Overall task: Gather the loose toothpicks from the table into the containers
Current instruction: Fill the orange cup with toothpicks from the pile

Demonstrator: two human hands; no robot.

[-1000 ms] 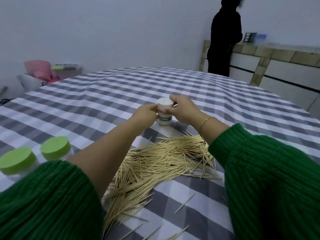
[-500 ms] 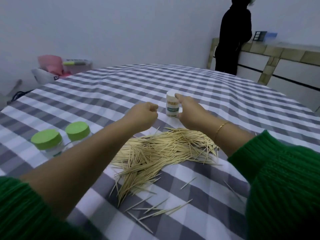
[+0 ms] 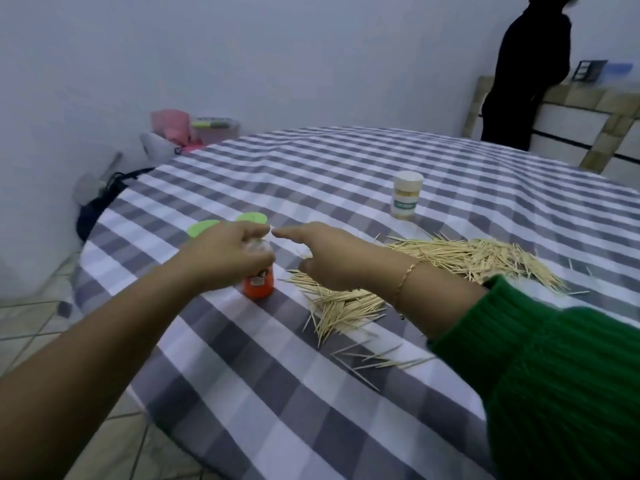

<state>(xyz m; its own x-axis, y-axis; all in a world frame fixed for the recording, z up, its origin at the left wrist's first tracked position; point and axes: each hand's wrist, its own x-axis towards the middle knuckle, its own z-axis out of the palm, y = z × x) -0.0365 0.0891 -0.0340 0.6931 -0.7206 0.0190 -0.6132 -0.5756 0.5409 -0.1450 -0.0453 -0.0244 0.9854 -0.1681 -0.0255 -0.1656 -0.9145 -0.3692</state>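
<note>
A heap of loose toothpicks (image 3: 450,258) lies on the checked tablecloth (image 3: 311,174), with strays toward the near edge. A white capped container (image 3: 407,194) stands alone behind the heap. At the left stand two green-lidded jars. My left hand (image 3: 228,259) grips the nearer jar (image 3: 258,285), which has an orange base, its green lid (image 3: 252,218) showing above my fingers. The second jar's lid (image 3: 202,228) peeks out behind my hand. My right hand (image 3: 329,258) hovers beside the gripped jar, index finger stretched toward its lid, holding nothing.
The round table's edge curves close on the left, with tiled floor (image 3: 31,317) below. A dark bag (image 3: 100,206) and pink items (image 3: 173,124) lie beyond that edge. A person in black (image 3: 519,81) stands at a counter at the back right.
Both hands have left the white container and moved left to the green-lidded jars. My left hand has taken hold of one. The view has turned left.
</note>
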